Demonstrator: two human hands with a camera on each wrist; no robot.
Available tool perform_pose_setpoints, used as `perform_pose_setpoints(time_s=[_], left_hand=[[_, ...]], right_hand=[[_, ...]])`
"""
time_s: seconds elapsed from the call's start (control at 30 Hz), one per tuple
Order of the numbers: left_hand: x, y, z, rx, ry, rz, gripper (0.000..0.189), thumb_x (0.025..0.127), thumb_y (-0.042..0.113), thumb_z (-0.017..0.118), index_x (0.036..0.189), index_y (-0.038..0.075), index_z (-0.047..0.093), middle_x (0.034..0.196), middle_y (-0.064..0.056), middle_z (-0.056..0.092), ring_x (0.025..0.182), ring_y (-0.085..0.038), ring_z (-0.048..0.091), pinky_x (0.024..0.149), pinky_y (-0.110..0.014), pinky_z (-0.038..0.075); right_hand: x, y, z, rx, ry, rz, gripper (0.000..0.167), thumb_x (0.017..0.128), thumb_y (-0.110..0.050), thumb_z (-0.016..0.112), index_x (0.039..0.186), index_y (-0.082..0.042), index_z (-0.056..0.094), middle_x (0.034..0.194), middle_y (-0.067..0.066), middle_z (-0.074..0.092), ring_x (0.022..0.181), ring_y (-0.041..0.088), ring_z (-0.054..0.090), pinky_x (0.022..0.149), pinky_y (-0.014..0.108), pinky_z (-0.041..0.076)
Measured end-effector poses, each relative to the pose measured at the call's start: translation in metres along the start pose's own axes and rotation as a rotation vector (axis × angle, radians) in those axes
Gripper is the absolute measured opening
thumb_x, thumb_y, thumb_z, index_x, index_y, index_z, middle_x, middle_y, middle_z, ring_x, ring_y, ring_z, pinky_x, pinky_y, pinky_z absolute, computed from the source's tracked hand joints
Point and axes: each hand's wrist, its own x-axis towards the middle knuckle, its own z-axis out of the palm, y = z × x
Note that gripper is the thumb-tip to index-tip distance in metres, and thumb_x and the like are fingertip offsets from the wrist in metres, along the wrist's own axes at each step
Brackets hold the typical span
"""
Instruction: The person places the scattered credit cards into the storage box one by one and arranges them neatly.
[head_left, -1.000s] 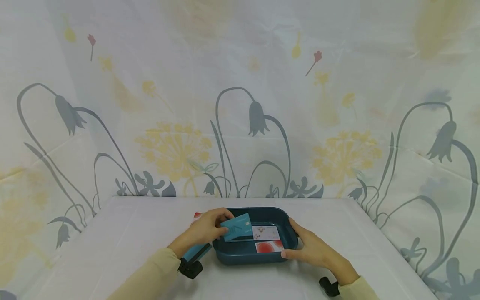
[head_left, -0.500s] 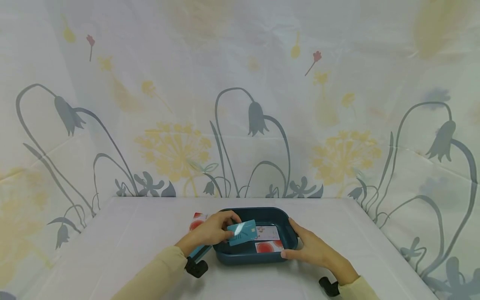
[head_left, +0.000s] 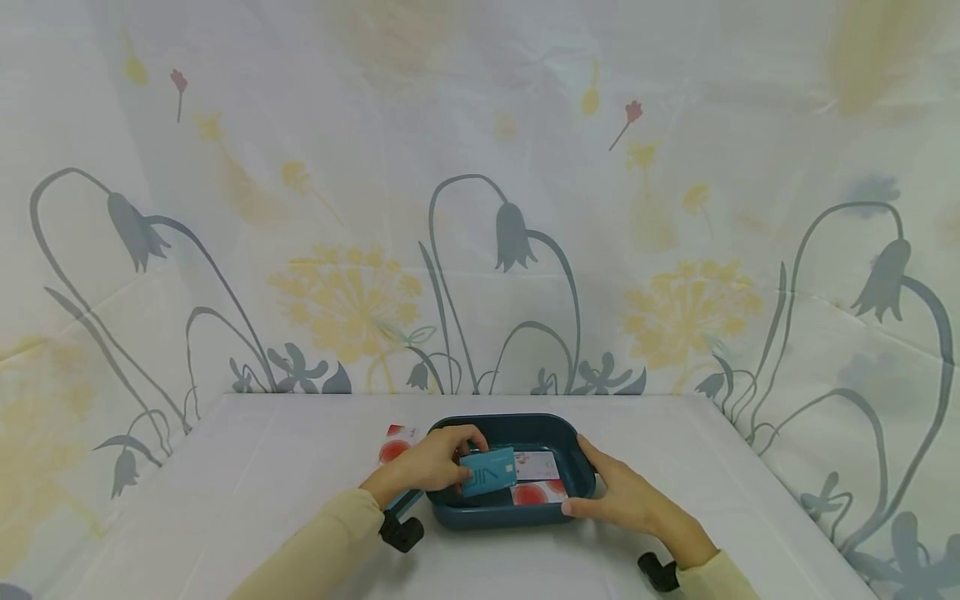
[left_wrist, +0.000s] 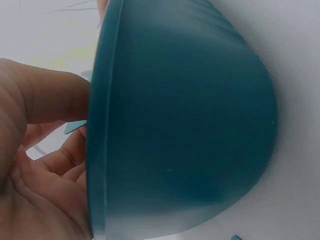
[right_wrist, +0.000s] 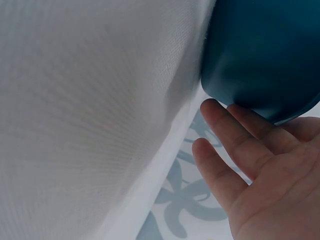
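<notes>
My left hand (head_left: 438, 457) pinches a light-blue bank card (head_left: 487, 472) with a chip, held low over the left half of a dark teal tray (head_left: 502, 518). In the left wrist view the tray's wall (left_wrist: 185, 115) hides most of the fingers, and only a corner of the card (left_wrist: 75, 126) shows. Inside the tray lie a white patterned card (head_left: 538, 463) and a red-and-white card (head_left: 538, 493). At the tray's right end rests my right hand (head_left: 622, 493), thumb at the near corner. Its fairly straight fingers touch the outer wall in the right wrist view.
Left of the tray, a red-and-white card (head_left: 395, 446) lies on the white tablecloth (head_left: 300, 450). Another blue card (head_left: 405, 504) is partly covered by my left wrist. A flower-printed curtain (head_left: 480, 250) stands behind the table.
My left hand has moved right and slightly down with the blue bank card, further over the tray. The right hand and the tray have stayed in place.
</notes>
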Motion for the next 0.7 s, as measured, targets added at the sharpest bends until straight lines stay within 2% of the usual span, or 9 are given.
perform_pose_setpoints(time_s=[0.27,0.43,0.6,0.7], left_hand=[[0.0031,0.0047,0.0010,0.044,-0.046,-0.054,0.033,0.083,-0.006,0.061,0.108,0.015,0.055,0.085,-0.006,0.052,0.057,-0.017,0.065,0.057,-0.027,0.051],[0.0053,0.0069,0.0035,0.111,-0.095,-0.091,0.034,0.083,-0.006,0.061,0.106,0.018,0.055,0.091,-0.005,0.053,0.056,-0.014,0.064,0.058,-0.027,0.049],[0.0069,0.0067,0.0061,0.169,-0.111,-0.104,0.034,0.082,-0.005,0.064,0.105,0.019,0.055,0.089,-0.004,0.054,0.055,-0.014,0.063,0.059,-0.026,0.049],[0.0083,0.0065,0.0063,0.214,-0.110,-0.104,0.034,0.081,-0.004,0.066,0.104,0.020,0.056,0.094,-0.006,0.058,0.069,-0.014,0.063,0.062,-0.026,0.050]], right_hand=[[0.0001,0.0003,-0.0005,0.009,-0.003,-0.006,0.103,0.077,-0.050,0.073,0.151,-0.001,0.020,0.151,0.017,0.031,0.136,0.034,0.034,0.105,0.057,0.029],[-0.0003,-0.0005,-0.0007,0.007,-0.002,-0.003,0.104,0.077,-0.051,0.072,0.151,-0.001,0.020,0.151,0.017,0.031,0.136,0.034,0.033,0.105,0.057,0.028],[-0.0004,-0.0014,-0.0008,-0.001,-0.005,0.003,0.105,0.076,-0.054,0.072,0.151,-0.002,0.020,0.151,0.017,0.030,0.136,0.034,0.032,0.105,0.057,0.028],[-0.0003,-0.0017,-0.0009,-0.001,-0.005,0.003,0.105,0.076,-0.054,0.072,0.151,-0.002,0.020,0.151,0.017,0.030,0.136,0.034,0.032,0.105,0.057,0.028]])
